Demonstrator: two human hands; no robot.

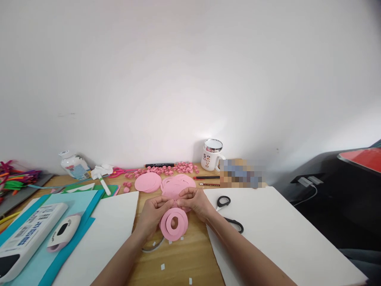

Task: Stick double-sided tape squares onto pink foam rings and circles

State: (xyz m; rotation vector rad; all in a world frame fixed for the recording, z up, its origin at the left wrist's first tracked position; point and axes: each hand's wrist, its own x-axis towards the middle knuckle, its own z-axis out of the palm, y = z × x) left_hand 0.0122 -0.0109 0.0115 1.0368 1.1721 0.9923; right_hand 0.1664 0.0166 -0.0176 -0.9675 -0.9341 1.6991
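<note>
Both hands meet over the wooden table [184, 258]. My left hand [153, 214] and my right hand [195, 202] pinch the top end of a pink paper spiral [174, 224], which hangs in loose coils between them. The fingers of both hands are closed on the pink strip. Just behind the hands lie a stack of pink paper circles [148, 182] and more cut pink spirals [178, 184]. Several small rolled pink paper roses [175, 168] are scattered along the back of the table.
Black-handled scissors [229, 214] lie on a white sheet [282, 238] at right. Left: another white sheet [110, 230], blue paper [59, 254], a paper punch [63, 233], a white box [26, 238]. Behind: a mug [212, 155], a bottle [73, 165], pens, pink scissors [119, 172].
</note>
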